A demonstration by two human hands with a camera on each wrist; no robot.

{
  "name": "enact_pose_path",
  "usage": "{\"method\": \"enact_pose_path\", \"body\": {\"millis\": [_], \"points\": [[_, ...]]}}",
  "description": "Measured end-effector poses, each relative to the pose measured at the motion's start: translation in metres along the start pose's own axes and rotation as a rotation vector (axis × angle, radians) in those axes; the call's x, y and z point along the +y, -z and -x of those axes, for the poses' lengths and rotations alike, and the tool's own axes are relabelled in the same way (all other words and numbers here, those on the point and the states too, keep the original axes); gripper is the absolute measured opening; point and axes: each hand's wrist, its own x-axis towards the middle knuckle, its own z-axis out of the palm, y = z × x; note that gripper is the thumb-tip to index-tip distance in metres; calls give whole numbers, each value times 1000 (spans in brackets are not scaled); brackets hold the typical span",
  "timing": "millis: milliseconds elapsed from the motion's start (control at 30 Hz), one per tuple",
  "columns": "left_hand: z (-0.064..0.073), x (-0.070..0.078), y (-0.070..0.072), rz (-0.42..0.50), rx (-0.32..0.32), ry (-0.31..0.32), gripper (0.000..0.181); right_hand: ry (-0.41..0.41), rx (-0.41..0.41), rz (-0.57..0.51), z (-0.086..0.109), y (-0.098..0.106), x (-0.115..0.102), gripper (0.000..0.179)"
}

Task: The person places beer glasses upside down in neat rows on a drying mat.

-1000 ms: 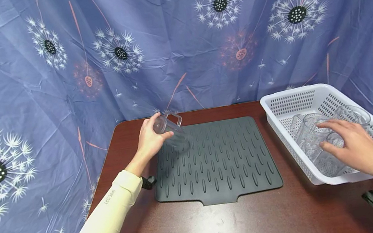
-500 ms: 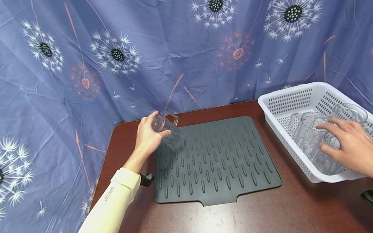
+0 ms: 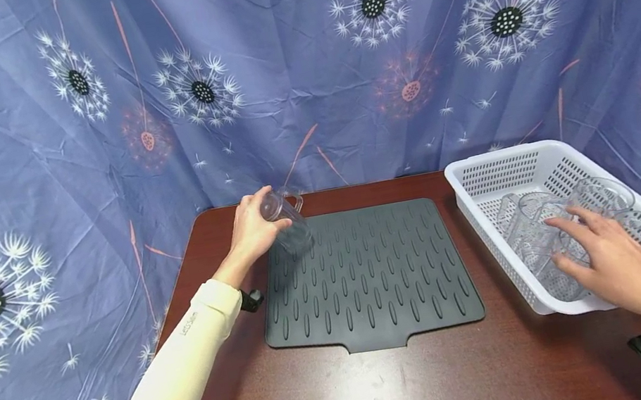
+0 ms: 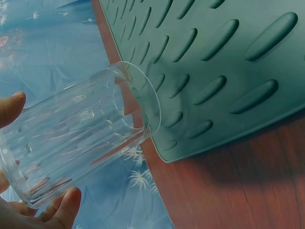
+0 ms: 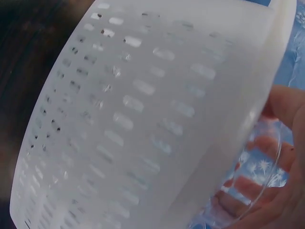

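Observation:
My left hand (image 3: 255, 229) grips a clear glass mug (image 3: 289, 227) near its base, fingers and thumb on either side. The mug is tilted with its base up and its open rim down over the far left corner of a dark grey drying mat (image 3: 373, 276). In the left wrist view the mug's rim (image 4: 155, 105) overlaps the mat's corner. My right hand (image 3: 617, 258) is over a white basket (image 3: 500, 250), thumb and fingers spread above several clear glass mugs (image 3: 535, 212). In the right wrist view the basket wall (image 5: 128, 124) hides part of those mugs; fingers show through one glass rim.
The mat and basket stand on a brown wooden table (image 3: 367, 392), the basket right of the mat. A blue curtain (image 3: 298, 75) with a dandelion print hangs behind and along the left side. The mat's front edge has a short lip.
The mug in my left hand has shifted slightly left and down at the mat's corner. My right hand stays over the basket, its fingers moving only a little.

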Motion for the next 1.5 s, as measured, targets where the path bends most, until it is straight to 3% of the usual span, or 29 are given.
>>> {"method": "enact_pose_path", "body": {"millis": [300,667,900,1500], "points": [[-6,0,-4,-45,-14,17,84,46,59,-6,4,-2,3,54],[-12,-3,-9,-78,-15,10,83,83,23,-1,9,-6,8,56],[-14,-5,-13,-86,-49,7,83,89,29,-37,11,-6,10,56],[-23,-3,-15,-125,-147,-5,82,118,29,-1,9,-9,12,62]]}}
